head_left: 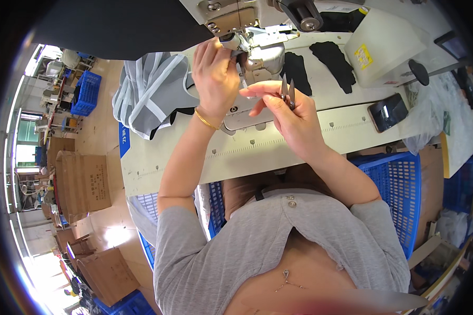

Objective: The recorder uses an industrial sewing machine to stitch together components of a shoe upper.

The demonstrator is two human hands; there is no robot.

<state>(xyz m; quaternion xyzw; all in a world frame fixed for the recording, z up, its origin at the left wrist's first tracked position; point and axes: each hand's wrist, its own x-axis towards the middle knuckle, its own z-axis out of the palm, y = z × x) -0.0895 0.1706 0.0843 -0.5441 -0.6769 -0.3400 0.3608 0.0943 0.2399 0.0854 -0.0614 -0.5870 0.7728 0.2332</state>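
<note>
At the sewing machine point(257, 65), my left hand point(214, 76) is raised beside the needle area with its fingers curled closed. Something small and dark shows at its fingertips; whether it is cloth or a machine part I cannot make out. Thread snips point(288, 93) stick up out of my right hand point(298, 118), blades pointing away from me. The right thumb and palm keep hold of them while the forefinger stretches toward the needle area. A pile of grey pieces with white strips point(152, 92) lies left of my left hand. Black cloth pieces point(333, 65) lie to the right of the machine.
A phone point(388, 112) rests at the table's right end, by clear plastic bags point(436, 110). Blue baskets point(394, 189) stand under the table's front edge. Cardboard boxes point(81, 184) sit on the floor to the left. The machine head overhangs both hands.
</note>
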